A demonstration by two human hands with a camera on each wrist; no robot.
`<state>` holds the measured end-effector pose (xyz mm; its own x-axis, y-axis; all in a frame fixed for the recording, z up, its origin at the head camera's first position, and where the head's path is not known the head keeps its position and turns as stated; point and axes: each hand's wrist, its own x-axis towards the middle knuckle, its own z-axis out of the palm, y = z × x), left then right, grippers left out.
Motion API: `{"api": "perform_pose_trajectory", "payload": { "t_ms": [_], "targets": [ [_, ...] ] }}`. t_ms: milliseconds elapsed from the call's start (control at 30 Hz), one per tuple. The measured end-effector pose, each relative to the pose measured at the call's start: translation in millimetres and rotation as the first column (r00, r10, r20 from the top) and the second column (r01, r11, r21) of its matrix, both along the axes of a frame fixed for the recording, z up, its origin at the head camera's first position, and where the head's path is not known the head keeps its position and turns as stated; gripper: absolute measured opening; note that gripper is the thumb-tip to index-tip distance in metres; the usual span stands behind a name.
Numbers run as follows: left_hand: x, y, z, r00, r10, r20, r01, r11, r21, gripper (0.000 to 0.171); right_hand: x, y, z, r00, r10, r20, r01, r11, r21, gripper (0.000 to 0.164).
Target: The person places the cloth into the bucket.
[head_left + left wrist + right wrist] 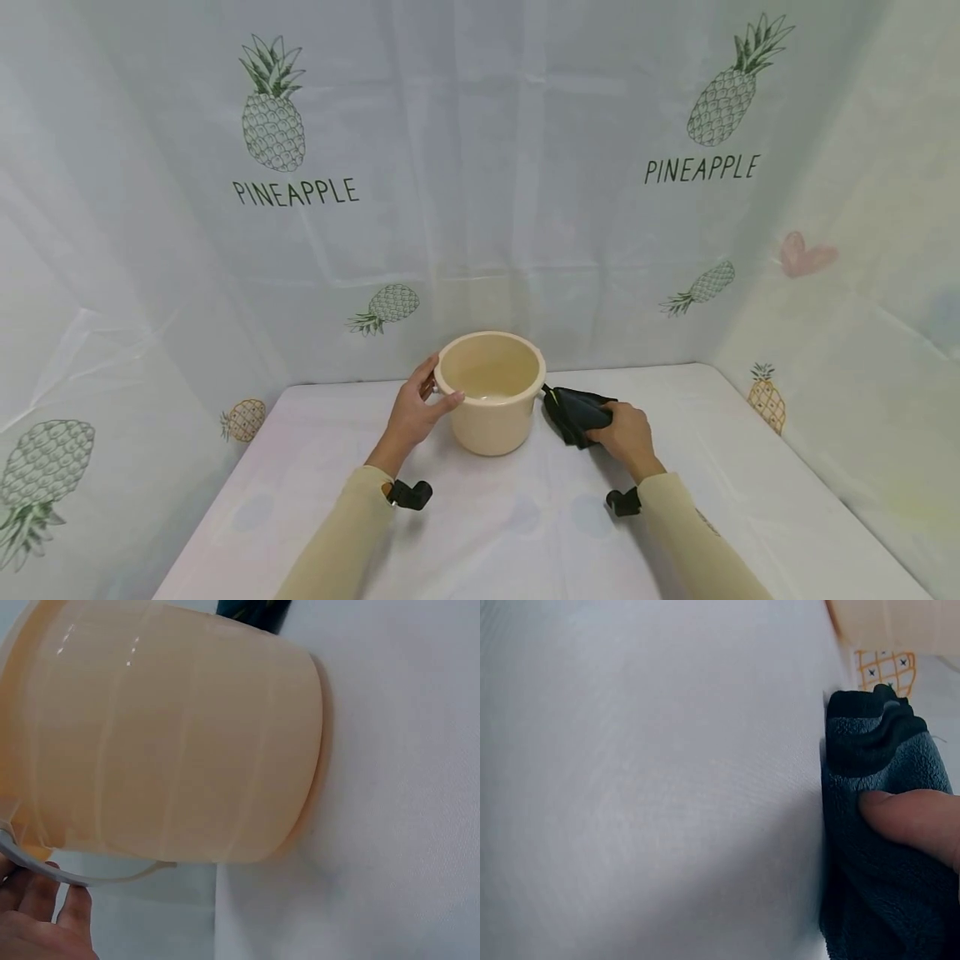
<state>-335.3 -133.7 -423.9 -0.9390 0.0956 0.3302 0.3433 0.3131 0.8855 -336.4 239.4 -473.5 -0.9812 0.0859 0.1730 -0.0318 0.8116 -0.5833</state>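
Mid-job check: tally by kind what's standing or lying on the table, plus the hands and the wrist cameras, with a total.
Bucket: 1
Cloth: 1
Hands: 2, left hand and right hand
Wrist cameras: 2, left camera and right camera
Total: 6

Between the sleeves [339, 537] the tabletop [498, 533] gives passage, until the bucket [491, 429] blocks it

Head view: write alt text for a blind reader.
A person's left hand holds a round cream plastic bucket by the rim; the right hand grips a crumpled dark cloth beside it on a white table. Pineapple-printed pale sheeting hangs behind.
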Motion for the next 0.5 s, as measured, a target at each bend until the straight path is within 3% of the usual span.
{"api": "perform_pose_trajectory", "payload": {
  "t_ms": [500],
  "targets": [
    [-2.5, 0.0, -2.8, 1.0, 0.003, 0.001, -0.003, 1.0, 0.007, 0.097, 1.2, 4.6, 7.2, 0.997, -0.068, -0.025, 0.065, 0.991, -0.114, 0.055]
  ]
}}
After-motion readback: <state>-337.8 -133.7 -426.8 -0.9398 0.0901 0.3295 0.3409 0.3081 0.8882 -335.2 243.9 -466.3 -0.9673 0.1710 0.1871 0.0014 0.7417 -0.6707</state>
